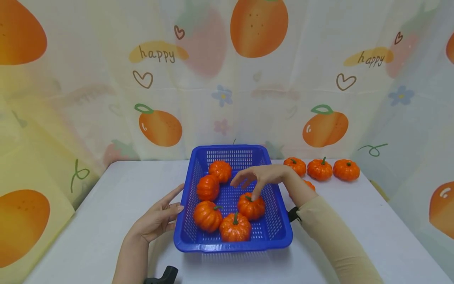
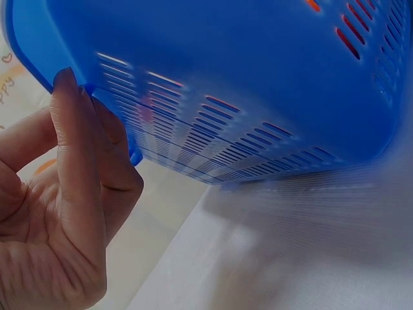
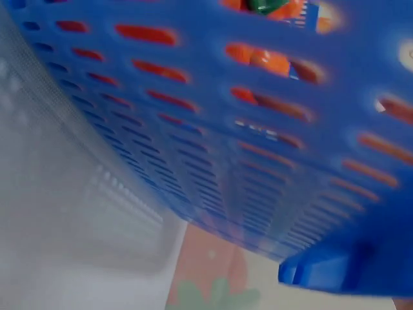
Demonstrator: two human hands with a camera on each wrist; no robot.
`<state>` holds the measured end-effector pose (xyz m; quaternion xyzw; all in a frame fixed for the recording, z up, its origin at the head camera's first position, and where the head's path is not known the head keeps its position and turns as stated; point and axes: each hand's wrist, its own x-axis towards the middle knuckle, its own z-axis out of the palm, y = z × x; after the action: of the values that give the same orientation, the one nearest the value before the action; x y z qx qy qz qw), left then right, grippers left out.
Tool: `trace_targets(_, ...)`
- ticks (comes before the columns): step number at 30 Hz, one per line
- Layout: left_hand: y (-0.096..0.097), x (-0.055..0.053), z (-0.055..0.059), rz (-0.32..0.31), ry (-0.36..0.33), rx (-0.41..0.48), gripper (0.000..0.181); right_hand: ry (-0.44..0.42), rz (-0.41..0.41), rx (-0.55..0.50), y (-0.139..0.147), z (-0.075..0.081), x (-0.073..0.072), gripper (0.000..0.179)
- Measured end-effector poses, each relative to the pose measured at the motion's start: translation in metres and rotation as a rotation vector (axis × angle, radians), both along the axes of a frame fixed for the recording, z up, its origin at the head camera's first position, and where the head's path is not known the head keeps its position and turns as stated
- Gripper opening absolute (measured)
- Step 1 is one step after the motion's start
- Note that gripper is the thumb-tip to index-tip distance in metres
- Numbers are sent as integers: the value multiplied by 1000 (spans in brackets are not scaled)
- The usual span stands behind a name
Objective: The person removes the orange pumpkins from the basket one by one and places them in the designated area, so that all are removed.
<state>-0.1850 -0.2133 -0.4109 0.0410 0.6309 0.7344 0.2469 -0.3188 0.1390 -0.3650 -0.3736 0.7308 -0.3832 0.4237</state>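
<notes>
A blue plastic basket [image 1: 232,247] with slotted sides stands on the table, several small orange pumpkins inside it. At its left rim is my left hand [image 1: 156,221], thumb on the rim and fingers against the outer side; the left wrist view shows the fingers [image 2: 77,155] at the rim's edge. My right hand [image 1: 260,177] reaches over the right side into the basket, fingers spread and bent downward. Its thumb touches the top of a pumpkin [image 1: 251,207] by the stem, while the other fingers hang apart from it. Basket slots fill the right wrist view, which hides that hand.
Outside the basket at the back right, three pumpkins stand in a row, one of them the middle pumpkin [image 1: 320,170]. Another pumpkin [image 1: 310,185] is partly hidden behind my right forearm. A fruit-printed curtain [image 1: 244,106] hangs behind the white table [image 1: 376,228].
</notes>
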Motion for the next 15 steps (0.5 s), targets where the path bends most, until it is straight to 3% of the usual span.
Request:
trace_targets(8, 0, 0, -1, -7, -2, 14, 77, -32, 83, 131, -8, -7, -2, 81)
trace_targets(15, 0, 0, -1, -8, -1, 14, 77, 60, 125, 260, -16, -15, 4, 79)
